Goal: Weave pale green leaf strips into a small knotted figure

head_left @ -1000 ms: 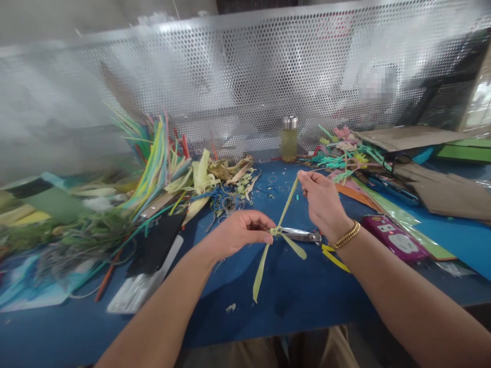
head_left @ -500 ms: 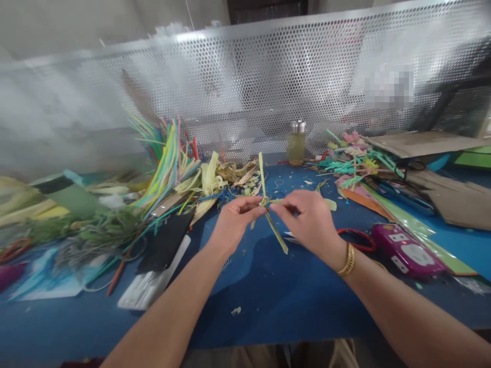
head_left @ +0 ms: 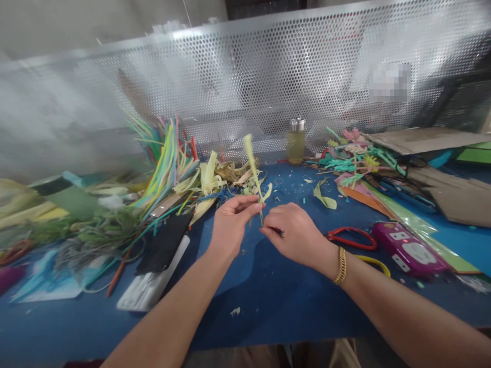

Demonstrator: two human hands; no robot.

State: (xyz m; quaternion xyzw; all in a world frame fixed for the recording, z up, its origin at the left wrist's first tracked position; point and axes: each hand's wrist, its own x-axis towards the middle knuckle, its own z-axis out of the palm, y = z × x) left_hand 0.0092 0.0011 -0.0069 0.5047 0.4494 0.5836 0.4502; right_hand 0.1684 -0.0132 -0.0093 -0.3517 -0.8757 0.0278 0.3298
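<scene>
A narrow pale green corn husk strip (head_left: 251,162) stands nearly upright over the middle of the table, with a short curled piece sticking out to its right. My left hand (head_left: 236,217) pinches it between thumb and fingertips. Just right of and below that pinch, my right hand (head_left: 293,227) is closed, its fingers curled in at the strip's lower end. The fingers partly hide that end. Beyond my right hand, a loose piece of husk (head_left: 325,197) lies on the blue table (head_left: 238,286).
Dried husks (head_left: 209,176) and coloured pipe cleaners (head_left: 164,158) are heaped at the back left. A black phone (head_left: 164,243) lies left. On the right are red-handled scissors (head_left: 351,238), a purple device (head_left: 408,248) and cardboard (head_left: 456,197). A bottle (head_left: 296,142) stands before the perforated metal panel (head_left: 264,76).
The strip has turned and now leans up and left. My right hand has moved slightly down and left, its fingers curling more. The red scissor handle shows more fully.
</scene>
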